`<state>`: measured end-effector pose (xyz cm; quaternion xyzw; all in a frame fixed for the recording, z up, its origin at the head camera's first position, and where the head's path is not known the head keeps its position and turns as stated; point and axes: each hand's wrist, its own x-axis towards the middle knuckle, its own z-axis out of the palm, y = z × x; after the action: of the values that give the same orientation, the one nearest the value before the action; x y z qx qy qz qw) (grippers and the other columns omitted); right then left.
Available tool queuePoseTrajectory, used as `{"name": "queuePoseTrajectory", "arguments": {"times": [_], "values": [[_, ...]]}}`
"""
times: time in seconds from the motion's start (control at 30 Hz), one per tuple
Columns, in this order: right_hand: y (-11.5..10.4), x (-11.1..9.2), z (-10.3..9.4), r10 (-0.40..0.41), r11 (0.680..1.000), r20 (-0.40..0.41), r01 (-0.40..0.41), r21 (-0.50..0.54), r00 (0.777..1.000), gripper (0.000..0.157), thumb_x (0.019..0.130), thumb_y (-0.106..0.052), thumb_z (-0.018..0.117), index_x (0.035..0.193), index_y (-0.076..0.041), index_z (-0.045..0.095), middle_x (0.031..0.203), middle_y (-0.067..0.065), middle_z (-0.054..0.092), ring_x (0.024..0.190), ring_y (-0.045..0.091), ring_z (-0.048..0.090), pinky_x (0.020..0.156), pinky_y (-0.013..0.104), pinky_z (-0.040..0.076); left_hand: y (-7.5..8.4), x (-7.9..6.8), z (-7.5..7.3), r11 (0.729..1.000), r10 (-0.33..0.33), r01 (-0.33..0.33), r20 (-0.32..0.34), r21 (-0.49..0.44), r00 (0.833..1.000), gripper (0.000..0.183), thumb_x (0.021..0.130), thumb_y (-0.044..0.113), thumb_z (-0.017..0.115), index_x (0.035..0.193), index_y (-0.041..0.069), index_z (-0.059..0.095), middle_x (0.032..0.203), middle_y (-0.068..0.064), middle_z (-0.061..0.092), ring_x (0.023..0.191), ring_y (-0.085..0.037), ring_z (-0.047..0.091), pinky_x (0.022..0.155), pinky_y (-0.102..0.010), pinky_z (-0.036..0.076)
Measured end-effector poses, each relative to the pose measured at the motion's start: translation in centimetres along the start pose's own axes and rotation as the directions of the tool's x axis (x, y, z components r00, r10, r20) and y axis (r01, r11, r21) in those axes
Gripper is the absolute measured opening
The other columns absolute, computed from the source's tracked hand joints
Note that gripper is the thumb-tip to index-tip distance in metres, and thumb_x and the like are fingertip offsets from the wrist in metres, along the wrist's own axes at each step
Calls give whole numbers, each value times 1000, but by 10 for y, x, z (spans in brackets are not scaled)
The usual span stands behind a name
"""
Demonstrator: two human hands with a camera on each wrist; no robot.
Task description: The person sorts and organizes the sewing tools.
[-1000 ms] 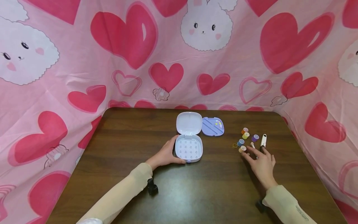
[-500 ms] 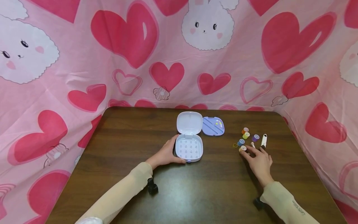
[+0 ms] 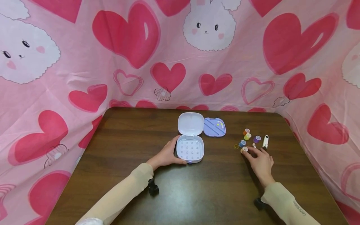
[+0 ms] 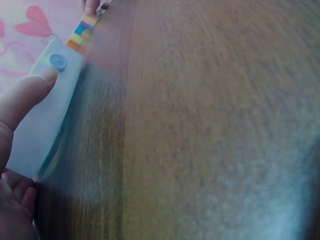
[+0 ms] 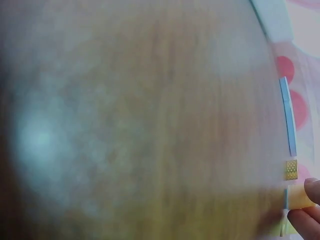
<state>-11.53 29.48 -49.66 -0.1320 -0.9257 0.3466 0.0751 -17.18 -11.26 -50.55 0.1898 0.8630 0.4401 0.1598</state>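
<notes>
Obs. from beside the table (image 3: 213, 187): L hand (image 3: 166, 155) holds the open box (image 3: 189, 150), base set between thumb and fingers. Thumb along the front wall, tip by the round latch button (image 4: 58, 62); fingers bent round the near side, partly hidden, so exact spread can't tell. Rows of small pegs on the box floor, just right of L fingers; lid (image 3: 190, 123) stands up beyond them. Lilac tray (image 3: 214, 131) w/ small coloured bits lies past L fingertips, next to lid.

R hand (image 3: 261, 164): thumb + index pinch the cream spool (image 3: 245, 149); rest of fingers loosely bent. Can't tell if spool is on the table or slightly raised. Approx. order going away from R fingertips: blue spool (image 3: 242, 143) just beyond, then yellow spool (image 3: 247, 136), then orange spool (image 3: 246, 131). Purple spool (image 3: 257, 139) also ahead, to the right of those. Thin yellow ring (image 3: 236, 146) left of the pinch. White-handled tool (image 3: 266, 140), dark end nearest R fingers; contact unclear.
</notes>
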Motion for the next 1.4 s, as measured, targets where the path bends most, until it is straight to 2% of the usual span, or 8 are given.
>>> {"name": "queuePoseTrajectory", "arguments": {"times": [0.2, 0.47, 0.7, 1.03, 1.2, 1.4], "values": [[-2, -2, -4, -26, 1000, -12, 26, -10, 1000, 41, 96, -28, 76, 123, 3, 72, 119, 30, 70, 142, 54, 36, 115, 77, 2, 0, 0, 0, 1000, -3, 3, 2, -5, 1000, 126, 71, 42, 97, 165, 14, 19, 165, -10, 33, 149, -31, 33, 121, -57, 29], [-8, -5, -7, -107, 994, -36, 107, -3, 994, 37, 95, -26, 79, 118, 3, 75, 117, 31, 71, 138, 55, 41, 116, 75, 4, -1, 0, 0, 1000, -7, 7, 1, 5, 1000, 126, 71, 42, 97, 165, 15, 18, 165, -10, 32, 149, -30, 32, 122, -55, 29], [-19, -9, -6, -187, 982, -74, 187, -7, 980, 33, 90, -24, 84, 112, 0, 79, 106, 29, 74, 135, 52, 46, 115, 74, 10, -1, 0, 0, 1000, -3, 3, 7, 7, 1000, 126, 71, 42, 97, 165, 16, 18, 165, -9, 32, 149, -30, 32, 122, -55, 28], [-35, -11, -1, -253, 967, -88, 253, -12, 963, 31, 87, -20, 87, 109, 0, 80, 96, 26, 76, 132, 52, 46, 114, 72, 14, 0, 1, 0, 1000, -1, 1, 4, 7, 1000, 127, 71, 43, 97, 166, 14, 17, 166, -11, 32, 149, -31, 32, 121, -55, 30], [-43, -12, 2, -274, 962, -83, 274, -10, 958, 32, 86, -20, 87, 109, 1, 80, 96, 26, 76, 134, 51, 45, 115, 71, 14, -1, 1, 0, 1000, -1, 1, 5, 10, 1000, 127, 71, 43, 97, 166, 14, 17, 166, -11, 32, 150, -31, 32, 122, -55, 29], [-55, -14, 7, -295, 955, -57, 296, -1, 954, 32, 87, -20, 86, 111, 0, 79, 105, 30, 74, 136, 51, 44, 117, 70, 13, -1, 0, 0, 1000, 4, -4, 0, 0, 1000, 127, 71, 43, 97, 166, 13, 18, 165, -12, 32, 150, -31, 32, 121, -56, 29]]}}
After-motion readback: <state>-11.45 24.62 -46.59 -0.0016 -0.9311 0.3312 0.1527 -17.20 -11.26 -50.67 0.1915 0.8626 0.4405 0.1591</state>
